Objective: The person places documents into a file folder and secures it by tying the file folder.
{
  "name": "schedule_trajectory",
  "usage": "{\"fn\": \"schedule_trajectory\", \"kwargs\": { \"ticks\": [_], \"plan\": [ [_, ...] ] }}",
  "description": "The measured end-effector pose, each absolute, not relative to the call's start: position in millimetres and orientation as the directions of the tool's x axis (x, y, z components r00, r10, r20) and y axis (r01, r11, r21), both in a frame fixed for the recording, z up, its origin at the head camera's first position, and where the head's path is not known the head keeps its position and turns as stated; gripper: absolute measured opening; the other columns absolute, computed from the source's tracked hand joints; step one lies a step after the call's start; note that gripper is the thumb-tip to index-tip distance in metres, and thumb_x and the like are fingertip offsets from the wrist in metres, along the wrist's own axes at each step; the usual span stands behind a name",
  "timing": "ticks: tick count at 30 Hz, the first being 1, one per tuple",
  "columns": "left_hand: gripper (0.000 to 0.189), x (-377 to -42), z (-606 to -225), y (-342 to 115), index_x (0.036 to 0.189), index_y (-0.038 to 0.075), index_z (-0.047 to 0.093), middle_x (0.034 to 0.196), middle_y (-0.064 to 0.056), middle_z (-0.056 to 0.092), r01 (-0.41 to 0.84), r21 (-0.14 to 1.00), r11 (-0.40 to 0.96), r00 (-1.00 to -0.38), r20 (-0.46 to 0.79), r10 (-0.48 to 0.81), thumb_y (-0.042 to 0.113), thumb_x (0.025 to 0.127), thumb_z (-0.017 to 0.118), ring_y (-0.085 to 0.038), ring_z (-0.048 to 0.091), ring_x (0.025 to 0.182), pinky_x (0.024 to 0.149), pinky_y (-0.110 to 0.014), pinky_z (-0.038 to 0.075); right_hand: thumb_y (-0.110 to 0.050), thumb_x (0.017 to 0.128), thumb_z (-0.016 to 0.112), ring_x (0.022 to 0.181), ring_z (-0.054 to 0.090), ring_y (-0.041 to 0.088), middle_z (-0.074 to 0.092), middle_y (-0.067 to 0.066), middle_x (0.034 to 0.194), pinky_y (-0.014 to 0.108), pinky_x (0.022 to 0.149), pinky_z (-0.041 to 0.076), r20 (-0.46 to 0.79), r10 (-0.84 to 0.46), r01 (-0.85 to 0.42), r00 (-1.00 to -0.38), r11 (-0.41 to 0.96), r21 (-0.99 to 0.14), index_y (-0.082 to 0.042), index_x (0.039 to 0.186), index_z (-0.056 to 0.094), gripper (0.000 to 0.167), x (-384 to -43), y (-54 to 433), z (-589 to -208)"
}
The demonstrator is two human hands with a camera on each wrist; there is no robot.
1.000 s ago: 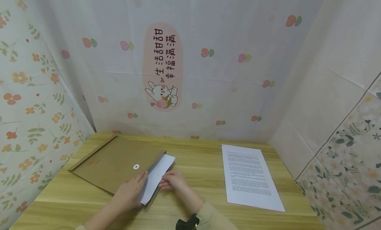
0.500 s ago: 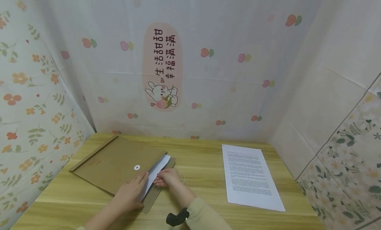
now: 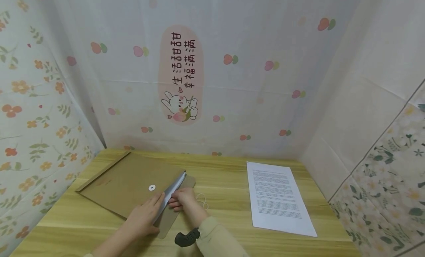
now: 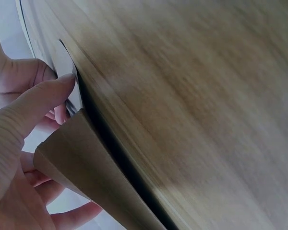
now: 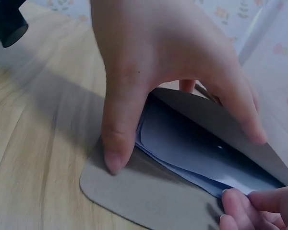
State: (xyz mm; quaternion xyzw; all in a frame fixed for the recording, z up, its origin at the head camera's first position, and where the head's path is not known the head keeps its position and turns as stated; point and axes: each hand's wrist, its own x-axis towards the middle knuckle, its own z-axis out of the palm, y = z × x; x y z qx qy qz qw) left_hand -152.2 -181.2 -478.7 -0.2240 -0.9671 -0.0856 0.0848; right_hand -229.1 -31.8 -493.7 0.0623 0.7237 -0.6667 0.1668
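Observation:
A brown paper document envelope (image 3: 123, 183) with a white button lies on the left of the table, its mouth toward the right and its flap (image 3: 169, 222) folded out. White paper sheets (image 5: 182, 143) sit inside the mouth, only a narrow strip showing in the head view. My left hand (image 3: 141, 218) holds the envelope at its mouth, fingers over the top panel and thumb down by the flap (image 5: 134, 177). With its fingertips, my right hand (image 3: 186, 201) pinches the edge of the sheets at the opening. Some fingers are hidden behind the envelope edge.
A printed sheet of paper (image 3: 277, 198) lies at the table's right. A thin white string (image 3: 203, 201) lies beside the right hand. Patterned curtains (image 3: 245, 83) close off the back and both sides of the wooden table (image 3: 229, 220).
The white sheets have slid left into the envelope, and more of the flap shows. My right hand has moved slightly left with them. The left hand has stayed at the mouth.

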Motion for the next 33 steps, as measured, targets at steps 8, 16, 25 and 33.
{"fn": "schedule_trajectory", "kwargs": {
  "ticks": [8,16,25,33],
  "plan": [
    [0.108,-153,-478,-181,0.136,-0.011,0.042,0.134,-0.024,0.047,0.452,0.142,0.88,-0.883,0.206,0.421,0.027,0.049,0.093,-0.039,0.051,0.117,0.073,-0.055,0.051,0.002,0.085,0.058,0.057,0.067,0.017,0.069,0.015,0.07,0.026,0.045,0.052,-0.354,-0.098,0.347,-0.93,0.079,-0.935,0.005,0.077,0.066,0.011,-231,-36,-492],
    [0.103,-153,-478,-180,0.134,-0.012,0.044,0.132,-0.025,0.049,0.466,0.143,0.873,-0.875,0.225,0.429,0.025,0.051,0.092,-0.04,0.052,0.114,0.073,-0.055,0.051,0.003,0.085,0.057,0.057,0.066,0.015,0.07,0.017,0.074,0.024,0.046,0.052,-0.316,-0.117,0.309,-0.942,0.068,-0.949,0.007,0.083,0.067,0.01,-232,-30,-498],
    [0.096,-150,-479,-183,0.136,-0.009,0.044,0.133,-0.026,0.048,0.462,0.239,0.854,-0.886,0.166,0.433,0.022,0.058,0.09,-0.042,0.053,0.113,0.076,-0.057,0.05,0.0,0.086,0.057,0.067,0.07,0.025,0.07,0.02,0.08,0.029,0.054,0.056,-0.304,-0.175,0.296,-0.936,0.071,-0.953,0.011,0.089,0.065,0.014,-224,-13,-493],
    [0.083,-147,-477,-185,0.135,-0.008,0.046,0.133,-0.031,0.046,0.453,0.35,0.82,-0.886,0.076,0.457,0.022,0.068,0.084,-0.049,0.051,0.113,0.08,-0.063,0.046,0.003,0.086,0.059,0.072,0.07,0.028,0.069,0.021,0.085,0.033,0.058,0.057,-0.277,-0.244,0.257,-0.929,0.11,-0.96,0.012,0.102,0.064,0.019,-219,4,-495]
  ]
}}
